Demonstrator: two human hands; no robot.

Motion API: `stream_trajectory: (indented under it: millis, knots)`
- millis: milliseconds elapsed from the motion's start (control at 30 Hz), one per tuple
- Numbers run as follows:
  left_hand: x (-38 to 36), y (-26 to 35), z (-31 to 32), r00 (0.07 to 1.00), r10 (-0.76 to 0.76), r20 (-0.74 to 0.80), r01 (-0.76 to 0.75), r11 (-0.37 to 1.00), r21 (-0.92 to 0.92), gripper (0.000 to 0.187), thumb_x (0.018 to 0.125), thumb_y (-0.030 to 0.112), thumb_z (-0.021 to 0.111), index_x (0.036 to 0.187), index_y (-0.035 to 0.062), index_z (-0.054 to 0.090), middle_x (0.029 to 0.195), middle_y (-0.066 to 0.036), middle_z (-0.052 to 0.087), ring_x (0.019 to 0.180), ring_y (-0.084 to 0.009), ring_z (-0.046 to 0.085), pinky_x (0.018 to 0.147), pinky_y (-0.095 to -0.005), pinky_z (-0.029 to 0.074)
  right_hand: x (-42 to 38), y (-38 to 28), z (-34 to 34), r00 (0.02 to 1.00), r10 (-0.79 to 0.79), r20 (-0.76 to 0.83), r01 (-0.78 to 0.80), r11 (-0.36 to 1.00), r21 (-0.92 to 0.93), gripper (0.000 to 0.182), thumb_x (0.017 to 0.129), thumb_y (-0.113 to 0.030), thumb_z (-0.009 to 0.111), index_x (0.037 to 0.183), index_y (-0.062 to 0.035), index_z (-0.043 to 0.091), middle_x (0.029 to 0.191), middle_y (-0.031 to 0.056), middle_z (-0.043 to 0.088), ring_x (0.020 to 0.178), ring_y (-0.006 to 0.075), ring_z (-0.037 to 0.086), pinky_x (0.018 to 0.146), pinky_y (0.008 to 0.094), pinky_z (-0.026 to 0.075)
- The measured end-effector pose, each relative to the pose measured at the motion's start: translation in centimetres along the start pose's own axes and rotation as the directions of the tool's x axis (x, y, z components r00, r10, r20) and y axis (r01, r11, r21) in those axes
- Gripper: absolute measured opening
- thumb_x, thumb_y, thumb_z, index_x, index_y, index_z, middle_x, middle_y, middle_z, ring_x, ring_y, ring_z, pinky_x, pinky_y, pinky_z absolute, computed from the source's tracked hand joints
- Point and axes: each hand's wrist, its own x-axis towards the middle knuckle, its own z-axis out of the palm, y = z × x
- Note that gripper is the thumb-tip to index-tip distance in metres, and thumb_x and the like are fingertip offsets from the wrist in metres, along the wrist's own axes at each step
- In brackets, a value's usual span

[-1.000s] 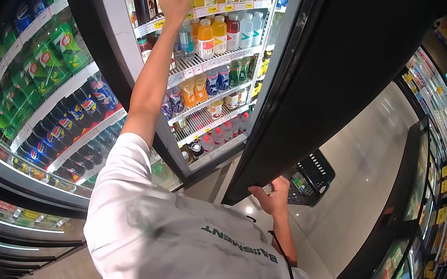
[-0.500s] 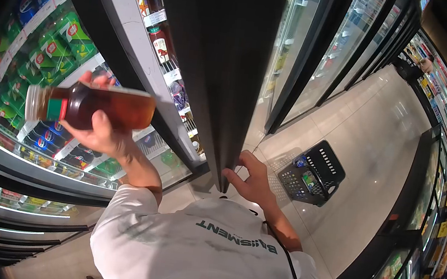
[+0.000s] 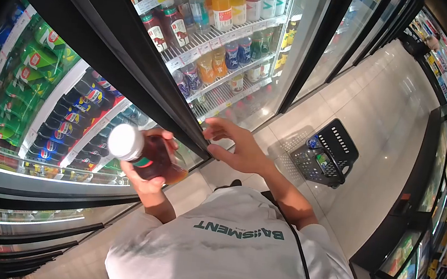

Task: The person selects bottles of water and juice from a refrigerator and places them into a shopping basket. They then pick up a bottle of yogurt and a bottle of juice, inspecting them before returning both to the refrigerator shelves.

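My left hand [image 3: 147, 182] is wrapped round a bottle of dark amber drink [image 3: 156, 159] with a white cap, tilted so that its cap points towards me. Close to the black edge of a glass cooler door [image 3: 184, 121] is my right hand [image 3: 241, 150], its thumb and fingers apart and nothing in them. That door lies against the cooler front, fully or nearly closed. Behind the glass, shelves [image 3: 212, 43] carry orange, yellow, purple and clear drinks, among them red-labelled dark bottles [image 3: 178, 28].
On the tiled floor to the right stands a dark shopping basket [image 3: 323, 159] with a few items inside. Green bottles [image 3: 30, 65] and blue-labelled dark bottles [image 3: 64, 129] fill the cooler at left. A low display case [image 3: 408, 237] lines the right side; a person [image 3: 432, 42] is far off.
The cooler door has swung away from me against the cooler front. My right hand has let go of its edge. My left hand has brought the bottle rightward, nearer my body, and turned its cap towards me.
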Motion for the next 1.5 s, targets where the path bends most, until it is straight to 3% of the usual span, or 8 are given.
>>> stream_trajectory:
  millis: [67, 200, 333, 467, 600, 800, 1033, 1500]
  knots:
    - [0.3, -1.2, 1.3, 0.973, -0.213, 0.09, 0.215, 0.976, -0.016, 0.093, 0.06, 0.014, 0.09, 0.138, -0.0082, 0.044, 0.119, -0.028, 0.064, 0.099, -0.0314, 0.068, 0.087, -0.0434, 0.055, -1.1, -1.2, -2.3, 0.992, 0.127, -0.015, -0.125, 0.985, 0.123, 0.058, 0.089, -0.002, 0.07, 0.143, -0.0023, 0.048, 0.105, 0.0065, 0.068, 0.101, 0.0156, 0.067, 0.095, 0.0331, 0.052]
    - [1.1, -4.7, 5.3, 0.841, -0.487, 0.234, 0.195, 0.678, 0.709, 0.081, 0.063, 0.009, 0.088, 0.137, 0.0028, 0.057, 0.125, -0.015, 0.067, 0.108, -0.0255, 0.069, 0.095, -0.0361, 0.052, -3.1, -1.8, -7.5, 0.987, 0.159, -0.035, -0.15, 0.972, 0.182, 0.056, 0.092, -0.011, 0.071, 0.142, -0.0016, 0.048, 0.105, 0.0055, 0.066, 0.094, 0.0119, 0.063, 0.086, 0.0288, 0.051]
    - [1.4, -10.8, 9.4, 0.679, -0.429, 0.596, -0.05, 0.783, 0.62, 0.075, 0.069, 0.01, 0.085, 0.139, 0.0078, 0.058, 0.129, -0.013, 0.063, 0.11, -0.0333, 0.064, 0.093, -0.0395, 0.053, -5.0, -1.6, -12.2, 0.946, 0.317, -0.076, -0.324, 0.888, -0.326, 0.037, 0.09, -0.022, 0.074, 0.12, -0.0031, 0.065, 0.081, 0.0105, 0.071, 0.069, 0.0136, 0.066, 0.065, 0.0294, 0.051]
    - [1.4, -15.8, 14.4, 0.586, -0.487, 0.648, -0.059, 0.772, 0.633, 0.075, 0.074, 0.013, 0.083, 0.143, 0.0083, 0.053, 0.132, -0.013, 0.06, 0.115, -0.0338, 0.061, 0.094, -0.0393, 0.053, -8.2, 0.7, -16.1, 0.898, 0.245, -0.365, -0.346, 0.907, -0.242, 0.027, 0.091, -0.026, 0.073, 0.101, -0.0018, 0.069, 0.069, 0.0131, 0.067, 0.061, 0.0157, 0.064, 0.058, 0.031, 0.048]
    - [1.8, -20.5, 21.0, 0.728, -0.514, 0.454, 0.079, 0.721, 0.689, 0.103, 0.071, 0.014, 0.089, 0.156, 0.0048, 0.033, 0.149, -0.023, 0.048, 0.133, -0.0363, 0.051, 0.105, -0.0415, 0.047, -13.0, 4.7, -24.0, 0.714, 0.267, -0.647, -0.516, 0.825, -0.23, 0.032, 0.091, -0.031, 0.072, 0.089, 0.0011, 0.069, 0.061, 0.011, 0.062, 0.055, 0.0134, 0.056, 0.054, 0.0327, 0.044]
    - [3.2, -26.0, 23.7, 0.76, -0.633, 0.147, 0.311, 0.554, 0.772, 0.067, 0.088, 0.006, 0.075, 0.148, 0.0015, 0.046, 0.128, -0.018, 0.066, 0.113, -0.0236, 0.066, 0.094, -0.0354, 0.053, -24.7, 16.2, -37.8, 0.222, 0.401, -0.889, -0.759, 0.643, 0.101, 0.051, 0.091, -0.046, 0.067, 0.088, 0.0045, 0.068, 0.072, 0.0205, 0.068, 0.068, 0.0256, 0.066, 0.065, 0.0386, 0.05]
    - [1.3, -27.1, 22.7, 0.771, -0.634, -0.068, 0.361, 0.347, 0.866, 0.056, 0.096, 0.008, 0.069, 0.147, 0.001, 0.046, 0.128, -0.02, 0.065, 0.112, -0.0231, 0.067, 0.092, -0.0328, 0.055, -36.0, 30.9, -44.9, -0.176, 0.442, -0.88, -0.98, 0.004, 0.198, 0.059, 0.09, -0.048, 0.062, 0.121, 0.0019, 0.06, 0.107, 0.0284, 0.07, 0.102, 0.0452, 0.068, 0.09, 0.052, 0.053]
    - [-2.6, -23.1, 24.3, 0.647, -0.665, -0.373, 0.461, -0.049, 0.886, 0.051, 0.096, 0.01, 0.068, 0.144, 0.0017, 0.052, 0.132, -0.019, 0.064, 0.116, -0.0252, 0.066, 0.094, -0.0369, 0.055, -46.8, 49.1, -42.1, -0.458, 0.734, -0.501, -0.861, -0.226, 0.455, 0.065, 0.085, -0.042, 0.067, 0.13, 0.003, 0.054, 0.122, 0.0273, 0.066, 0.103, 0.0408, 0.07, 0.085, 0.0447, 0.058]
